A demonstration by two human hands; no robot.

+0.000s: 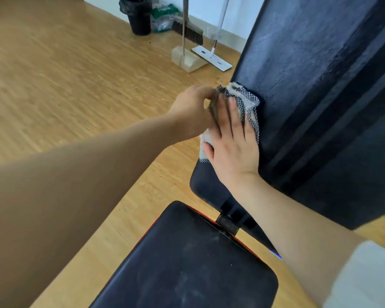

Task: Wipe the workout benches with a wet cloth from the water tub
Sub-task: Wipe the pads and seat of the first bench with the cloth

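A: Why are both hands on the cloth (242, 101)?

B: The right hand (231, 141) lies flat, fingers spread, pressing the cloth against the left edge of the tilted backrest (309, 74). The left hand (191, 112) pinches the cloth's bunched corner just beside it, probably to stop it slipping.

A: And the surfaces?

B: The seat pad (187, 263), below the right wrist, shows dust smears; it looks unwiped. The wood floor (65, 74) runs beyond the left hand to a broom (188, 30), mop (211, 56) and bin (138, 16). No water tub in view.
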